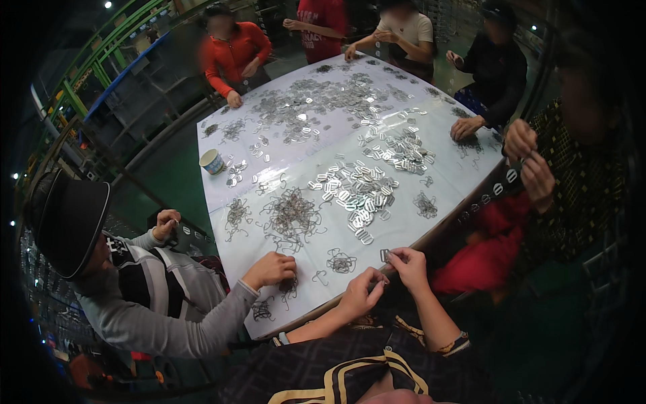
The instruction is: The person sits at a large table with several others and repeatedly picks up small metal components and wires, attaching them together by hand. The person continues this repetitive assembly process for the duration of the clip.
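Observation:
At the table's near edge, my right hand (410,268) pinches a small slotted metal plate (385,256) between thumb and fingertips. Close beside it my left hand (361,295) is closed, its fingertips pressed together around something too small to make out. Just beyond my left hand lies a small heap of bent wire hooks (341,262). Farther in, a larger tangle of wire hooks (293,217) spreads next to a bright pile of slotted metal plates (360,195). Another small hook heap (424,205) rests toward the right edge.
A large white-covered table (397,232) fills the middle. A person in a grey sleeve (208,330) reaches onto it at my left; a person in dark patterned clothing (579,168) works at my right. Several others stand around the far side. A paper cup (212,162) stands near the left edge.

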### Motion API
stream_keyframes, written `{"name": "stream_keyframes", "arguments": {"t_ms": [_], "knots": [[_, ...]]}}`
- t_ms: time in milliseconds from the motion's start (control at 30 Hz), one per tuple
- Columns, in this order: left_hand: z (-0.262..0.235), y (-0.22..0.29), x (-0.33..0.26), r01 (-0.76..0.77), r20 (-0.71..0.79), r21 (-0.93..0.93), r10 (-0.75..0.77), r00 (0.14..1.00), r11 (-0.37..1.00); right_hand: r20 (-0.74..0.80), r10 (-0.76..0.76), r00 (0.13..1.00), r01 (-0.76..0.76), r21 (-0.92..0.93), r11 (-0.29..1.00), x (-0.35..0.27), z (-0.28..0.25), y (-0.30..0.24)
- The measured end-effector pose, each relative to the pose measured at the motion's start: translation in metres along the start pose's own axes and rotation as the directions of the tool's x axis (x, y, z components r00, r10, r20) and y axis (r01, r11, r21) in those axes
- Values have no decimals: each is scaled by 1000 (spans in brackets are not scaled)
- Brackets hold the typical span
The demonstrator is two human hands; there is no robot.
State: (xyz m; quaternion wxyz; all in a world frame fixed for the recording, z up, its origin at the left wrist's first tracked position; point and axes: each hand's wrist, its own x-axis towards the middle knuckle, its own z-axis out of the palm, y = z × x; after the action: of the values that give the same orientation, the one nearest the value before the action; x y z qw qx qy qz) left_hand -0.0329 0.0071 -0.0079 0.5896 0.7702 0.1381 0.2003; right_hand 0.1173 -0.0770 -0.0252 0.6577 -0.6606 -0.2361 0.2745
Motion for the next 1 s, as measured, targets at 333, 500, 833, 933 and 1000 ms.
{"name": "stream_keyframes", "arguments": {"t_ms": [333,500,833,933,1000], "knots": [[12,-10,6,-9,-76,202,25,997,979,-156,-112,981,113,3,994,-48,5,-14],[9,-10,3,-59,-57,299,80,995,952,-173,-140,975,120,-126,985,-53,8,-14],[-74,-47,51,-3,-180,655,159,971,756,-255,-94,962,107,41,993,-63,-1,-17],[-96,-74,59,46,-137,835,127,982,548,-256,-106,961,118,32,993,-63,-2,-15],[-96,-75,55,25,-92,869,113,989,493,-262,-100,960,104,3,995,-65,-2,-17]]}}
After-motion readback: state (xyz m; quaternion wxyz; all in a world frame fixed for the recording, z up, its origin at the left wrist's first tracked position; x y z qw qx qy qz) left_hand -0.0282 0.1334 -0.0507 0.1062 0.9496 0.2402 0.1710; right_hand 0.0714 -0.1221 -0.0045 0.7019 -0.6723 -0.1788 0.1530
